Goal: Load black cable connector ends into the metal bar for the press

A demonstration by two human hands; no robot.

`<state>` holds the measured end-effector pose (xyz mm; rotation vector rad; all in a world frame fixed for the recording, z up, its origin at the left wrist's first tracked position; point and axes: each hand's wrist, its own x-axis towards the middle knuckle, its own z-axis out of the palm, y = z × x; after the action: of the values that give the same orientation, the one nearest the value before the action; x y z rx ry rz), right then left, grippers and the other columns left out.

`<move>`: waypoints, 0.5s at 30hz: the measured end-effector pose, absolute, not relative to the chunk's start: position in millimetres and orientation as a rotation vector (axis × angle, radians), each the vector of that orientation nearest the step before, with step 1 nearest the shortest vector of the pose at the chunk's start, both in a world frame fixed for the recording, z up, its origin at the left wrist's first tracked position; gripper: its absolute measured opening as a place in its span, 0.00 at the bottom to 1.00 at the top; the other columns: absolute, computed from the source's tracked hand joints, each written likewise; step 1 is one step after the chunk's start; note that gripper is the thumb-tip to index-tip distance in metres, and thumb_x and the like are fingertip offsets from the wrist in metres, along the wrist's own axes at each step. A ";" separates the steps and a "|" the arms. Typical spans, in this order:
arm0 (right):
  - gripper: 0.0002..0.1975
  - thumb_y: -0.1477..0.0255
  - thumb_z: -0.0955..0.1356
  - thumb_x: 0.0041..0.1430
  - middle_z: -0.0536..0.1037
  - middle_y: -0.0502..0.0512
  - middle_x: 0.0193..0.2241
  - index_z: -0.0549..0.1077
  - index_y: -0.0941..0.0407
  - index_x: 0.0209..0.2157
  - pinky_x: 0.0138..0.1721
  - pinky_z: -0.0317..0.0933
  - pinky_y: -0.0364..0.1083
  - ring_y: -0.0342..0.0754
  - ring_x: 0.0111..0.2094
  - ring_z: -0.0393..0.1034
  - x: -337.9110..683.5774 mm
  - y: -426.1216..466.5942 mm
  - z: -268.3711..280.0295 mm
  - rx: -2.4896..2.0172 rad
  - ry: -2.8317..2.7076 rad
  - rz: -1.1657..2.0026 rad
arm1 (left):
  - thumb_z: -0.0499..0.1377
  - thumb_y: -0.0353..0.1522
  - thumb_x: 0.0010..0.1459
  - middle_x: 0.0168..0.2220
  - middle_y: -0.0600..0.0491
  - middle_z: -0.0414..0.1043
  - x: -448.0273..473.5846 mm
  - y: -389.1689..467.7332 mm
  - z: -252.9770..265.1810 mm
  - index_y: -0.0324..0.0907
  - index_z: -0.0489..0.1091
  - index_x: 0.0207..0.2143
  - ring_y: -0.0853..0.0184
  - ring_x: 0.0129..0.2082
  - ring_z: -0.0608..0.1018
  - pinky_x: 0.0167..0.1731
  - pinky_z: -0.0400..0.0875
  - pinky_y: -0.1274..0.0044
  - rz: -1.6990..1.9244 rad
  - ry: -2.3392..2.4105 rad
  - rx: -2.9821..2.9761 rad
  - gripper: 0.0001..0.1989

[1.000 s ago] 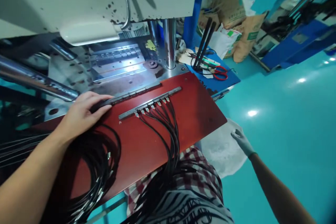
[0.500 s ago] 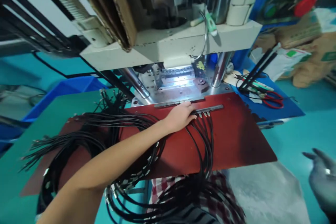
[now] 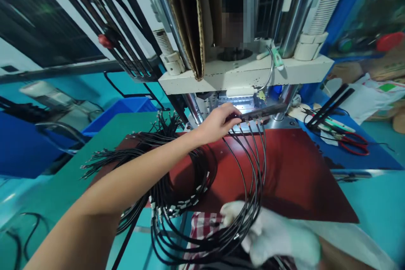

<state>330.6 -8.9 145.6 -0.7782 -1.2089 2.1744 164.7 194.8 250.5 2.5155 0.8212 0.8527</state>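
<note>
Gathering the looped black cables [image 3: 240, 202] near our lap, our gloved right hand [image 3: 272, 236] cups them loosely; farther out, our bare left hand [image 3: 218, 122] grips the metal bar [image 3: 259, 112] at the press [image 3: 247, 71], best kept level, cables untangled.

The red work plate [image 3: 294, 177] lies bare from its middle out to 3 o'clock, giving open passage there. At 12 o'clock the press head [image 3: 247, 74] hangs low over the lit mould gap [image 3: 240, 101], leaving only a narrow slot, flanked by steel columns [image 3: 193, 107]. Loops of black cables [image 3: 183, 185] crowd the plate from 9 to 6 o'clock. Scissors [image 3: 354, 143] and tools clutter the blue shelf [image 3: 373, 158] at 2 o'clock.
</note>
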 end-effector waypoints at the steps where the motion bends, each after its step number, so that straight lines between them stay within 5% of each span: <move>1: 0.34 0.55 0.77 0.40 0.76 0.58 0.41 0.74 0.55 0.49 0.36 0.66 0.45 0.46 0.35 0.72 318.0 -16.0 143.1 -0.722 -1.217 2.188 | 0.55 0.32 0.62 0.36 0.49 0.69 160.2 195.3 250.5 0.37 0.69 0.39 0.64 0.38 0.72 0.40 0.68 0.71 0.842 0.809 2.559 0.07; 3: 0.25 0.54 0.73 0.48 0.77 0.58 0.39 0.78 0.58 0.43 0.42 0.66 0.45 0.47 0.40 0.73 296.0 -24.7 142.1 -0.674 -1.194 2.190 | 0.54 0.31 0.63 0.37 0.48 0.68 153.6 197.6 242.7 0.37 0.68 0.40 0.63 0.39 0.72 0.41 0.69 0.70 0.776 0.800 2.622 0.07; 6: 0.22 0.56 0.67 0.59 0.78 0.58 0.29 0.79 0.61 0.37 0.33 0.66 0.39 0.42 0.31 0.74 277.5 -13.4 151.4 -0.578 -1.004 2.281 | 0.52 0.32 0.64 0.41 0.45 0.68 151.4 212.8 223.0 0.38 0.68 0.42 0.62 0.41 0.72 0.42 0.70 0.70 0.667 0.852 2.666 0.09; 12: 0.20 0.58 0.71 0.55 0.79 0.61 0.32 0.77 0.64 0.34 0.26 0.69 0.38 0.42 0.26 0.76 284.2 90.5 187.4 -0.480 -0.809 2.387 | 0.52 0.33 0.65 0.41 0.46 0.73 175.1 305.0 199.5 0.38 0.72 0.39 0.62 0.44 0.74 0.49 0.69 0.68 0.725 0.993 2.524 0.11; 15: 0.19 0.59 0.71 0.55 0.80 0.59 0.33 0.77 0.63 0.33 0.26 0.70 0.36 0.41 0.26 0.76 289.6 147.5 191.3 -0.466 -0.802 2.449 | 0.54 0.35 0.64 0.39 0.48 0.74 187.5 352.5 191.5 0.36 0.72 0.41 0.64 0.39 0.76 0.44 0.73 0.69 0.747 1.064 2.447 0.11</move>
<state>289.6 147.5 191.3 -0.4658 -0.8025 2.4492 187.5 352.5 191.5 2.4475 1.0640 0.7475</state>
